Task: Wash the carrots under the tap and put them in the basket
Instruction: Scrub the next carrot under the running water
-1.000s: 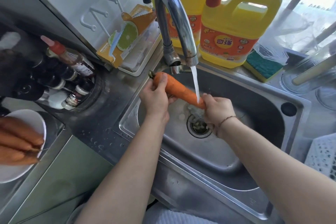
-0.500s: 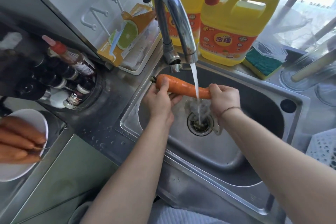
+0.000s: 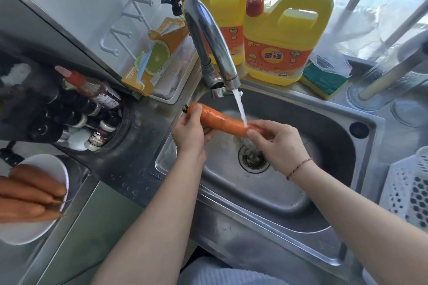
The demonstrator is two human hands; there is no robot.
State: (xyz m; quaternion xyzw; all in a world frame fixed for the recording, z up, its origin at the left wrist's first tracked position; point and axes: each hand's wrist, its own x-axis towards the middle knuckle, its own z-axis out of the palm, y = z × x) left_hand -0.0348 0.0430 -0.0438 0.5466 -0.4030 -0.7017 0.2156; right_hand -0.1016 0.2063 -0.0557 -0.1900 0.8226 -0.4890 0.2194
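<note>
An orange carrot (image 3: 220,120) lies across the steel sink (image 3: 266,194), under the water running from the chrome tap (image 3: 208,37). My left hand (image 3: 191,131) grips its thick stem end. My right hand (image 3: 275,139) pinches its thin end, where the stream lands. Several more carrots (image 3: 30,192) lie on a white plate (image 3: 25,231) at the far left. The white perforated basket (image 3: 407,192) stands at the right edge, partly out of view.
Two yellow detergent jugs (image 3: 282,37) and a green-yellow sponge (image 3: 324,81) stand behind the sink. Sauce bottles (image 3: 92,104) crowd the counter at the left. A lemon-printed box (image 3: 155,55) leans on a white tray by the tap. A glass jar (image 3: 379,83) stands at the back right.
Both hands have shifted the carrot slightly under the stream; my right hand has loosened from a fist round the thin end to a pinch.
</note>
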